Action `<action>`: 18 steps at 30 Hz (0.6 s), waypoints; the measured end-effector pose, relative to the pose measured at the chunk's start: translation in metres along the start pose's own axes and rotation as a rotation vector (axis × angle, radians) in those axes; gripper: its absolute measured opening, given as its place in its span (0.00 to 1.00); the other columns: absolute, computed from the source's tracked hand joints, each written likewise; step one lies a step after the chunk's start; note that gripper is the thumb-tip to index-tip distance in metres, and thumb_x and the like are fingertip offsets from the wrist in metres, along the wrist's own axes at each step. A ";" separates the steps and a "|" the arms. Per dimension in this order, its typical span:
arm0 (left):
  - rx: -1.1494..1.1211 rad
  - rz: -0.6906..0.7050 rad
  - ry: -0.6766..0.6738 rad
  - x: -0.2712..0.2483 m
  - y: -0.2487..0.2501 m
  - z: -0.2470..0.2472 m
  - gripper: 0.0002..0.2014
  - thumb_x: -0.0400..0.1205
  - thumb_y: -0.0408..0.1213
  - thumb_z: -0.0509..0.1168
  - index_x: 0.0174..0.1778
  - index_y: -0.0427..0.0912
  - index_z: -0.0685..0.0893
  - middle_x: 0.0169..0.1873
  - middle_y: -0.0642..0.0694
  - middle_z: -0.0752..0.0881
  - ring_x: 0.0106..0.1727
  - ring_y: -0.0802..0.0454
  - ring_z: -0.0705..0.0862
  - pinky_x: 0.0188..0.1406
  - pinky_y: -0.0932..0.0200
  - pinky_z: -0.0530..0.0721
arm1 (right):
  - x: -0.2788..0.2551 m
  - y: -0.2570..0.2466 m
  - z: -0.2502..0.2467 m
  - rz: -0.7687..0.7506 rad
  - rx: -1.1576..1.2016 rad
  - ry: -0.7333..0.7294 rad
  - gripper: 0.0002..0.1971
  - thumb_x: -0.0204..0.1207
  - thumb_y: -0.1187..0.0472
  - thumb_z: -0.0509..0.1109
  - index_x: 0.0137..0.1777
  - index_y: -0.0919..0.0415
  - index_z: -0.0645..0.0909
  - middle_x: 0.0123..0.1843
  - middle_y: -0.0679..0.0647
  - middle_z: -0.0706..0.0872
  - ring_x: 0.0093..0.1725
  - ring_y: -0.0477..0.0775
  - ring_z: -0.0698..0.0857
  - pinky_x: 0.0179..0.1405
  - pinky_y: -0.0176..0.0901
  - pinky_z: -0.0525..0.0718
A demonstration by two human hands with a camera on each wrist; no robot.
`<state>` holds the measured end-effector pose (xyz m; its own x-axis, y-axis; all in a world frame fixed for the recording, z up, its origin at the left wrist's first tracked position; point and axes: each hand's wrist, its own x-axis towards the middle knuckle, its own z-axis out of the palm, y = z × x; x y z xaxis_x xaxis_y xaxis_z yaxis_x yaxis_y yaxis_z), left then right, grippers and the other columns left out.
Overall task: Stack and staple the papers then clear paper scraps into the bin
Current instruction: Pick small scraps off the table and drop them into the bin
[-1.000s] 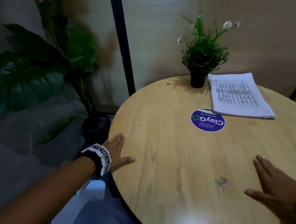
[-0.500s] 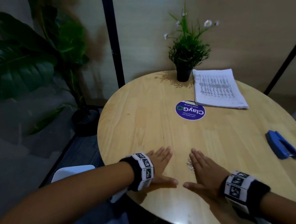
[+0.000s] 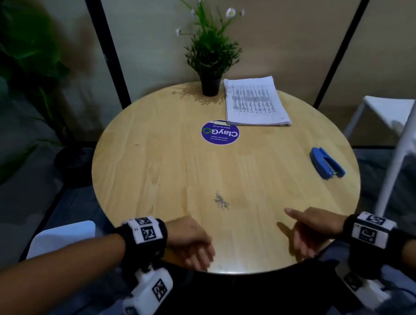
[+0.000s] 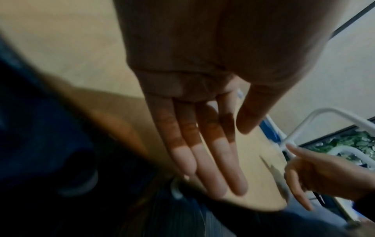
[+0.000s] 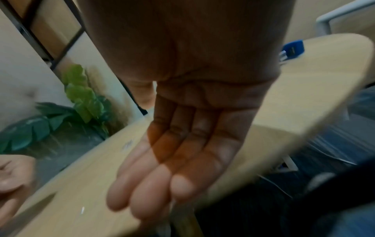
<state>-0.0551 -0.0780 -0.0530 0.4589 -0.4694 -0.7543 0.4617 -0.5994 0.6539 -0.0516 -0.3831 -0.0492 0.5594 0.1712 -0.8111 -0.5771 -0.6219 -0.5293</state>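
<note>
A stack of printed papers point(image 3: 254, 103) lies at the far side of the round wooden table point(image 3: 166, 173), beside a small potted plant. A blue stapler point(image 3: 326, 163) sits near the right edge. A little heap of loose staples point(image 3: 221, 201) lies in the near middle. My left hand point(image 3: 195, 250) hovers over the near table edge, fingers straight and together point(image 4: 202, 160), holding nothing. My right hand point(image 3: 304, 232) is at the near edge too, fingers extended point(image 5: 154, 181) and empty. Both hands are short of the staples. No bin is in view.
A small potted plant point(image 3: 211, 59) stands at the back of the table, with a round blue sticker point(image 3: 220, 132) in front of it. A white chair point(image 3: 409, 130) is to the right, another white seat point(image 3: 61, 237) at lower left. A large floor plant point(image 3: 6, 78) stands left.
Both hands have drawn back from beside the staples to the near table edge and spread apart. The head view has pulled back and up, showing the whole table.
</note>
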 end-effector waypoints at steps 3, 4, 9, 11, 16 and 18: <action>0.040 -0.080 -0.168 0.013 -0.008 0.029 0.18 0.87 0.39 0.50 0.42 0.39 0.84 0.41 0.45 0.92 0.27 0.55 0.89 0.32 0.66 0.85 | 0.010 0.013 0.016 0.049 -0.035 -0.098 0.42 0.83 0.38 0.42 0.28 0.68 0.86 0.24 0.60 0.87 0.20 0.54 0.85 0.24 0.39 0.82; 0.008 -0.078 -0.171 0.020 -0.008 0.035 0.18 0.88 0.39 0.49 0.43 0.39 0.84 0.47 0.44 0.90 0.27 0.55 0.89 0.32 0.66 0.86 | 0.015 0.011 0.023 0.042 -0.013 -0.109 0.42 0.83 0.38 0.43 0.29 0.68 0.85 0.24 0.60 0.87 0.20 0.54 0.85 0.22 0.38 0.82; -0.175 -0.081 -0.100 0.046 0.012 0.040 0.19 0.87 0.41 0.50 0.44 0.36 0.83 0.36 0.44 0.93 0.29 0.49 0.90 0.32 0.62 0.88 | 0.037 -0.024 0.051 -0.031 -0.019 -0.201 0.41 0.82 0.36 0.42 0.33 0.70 0.83 0.24 0.59 0.88 0.22 0.54 0.86 0.26 0.38 0.85; -0.188 -0.067 -0.067 0.051 0.021 0.033 0.19 0.86 0.40 0.50 0.44 0.34 0.83 0.34 0.43 0.92 0.30 0.47 0.91 0.34 0.60 0.89 | 0.047 -0.042 0.059 -0.072 -0.008 -0.199 0.41 0.82 0.36 0.43 0.32 0.70 0.83 0.23 0.59 0.87 0.22 0.55 0.86 0.27 0.38 0.85; -0.252 0.012 0.156 0.056 0.032 0.000 0.21 0.86 0.39 0.52 0.39 0.31 0.85 0.30 0.38 0.91 0.29 0.45 0.91 0.32 0.59 0.90 | 0.068 -0.081 0.055 -0.146 0.055 -0.064 0.39 0.83 0.38 0.46 0.34 0.72 0.82 0.25 0.62 0.87 0.24 0.57 0.87 0.30 0.43 0.87; -0.290 0.050 0.258 0.061 0.034 -0.012 0.20 0.85 0.39 0.53 0.38 0.32 0.86 0.30 0.38 0.91 0.28 0.45 0.90 0.31 0.58 0.90 | 0.074 -0.093 0.051 -0.177 0.094 0.015 0.37 0.84 0.40 0.48 0.33 0.72 0.82 0.25 0.64 0.87 0.24 0.59 0.87 0.31 0.44 0.87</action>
<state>-0.0024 -0.1197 -0.0762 0.6448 -0.2930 -0.7060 0.6127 -0.3541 0.7066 0.0133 -0.2733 -0.0726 0.6656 0.2593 -0.6998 -0.5214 -0.5093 -0.6847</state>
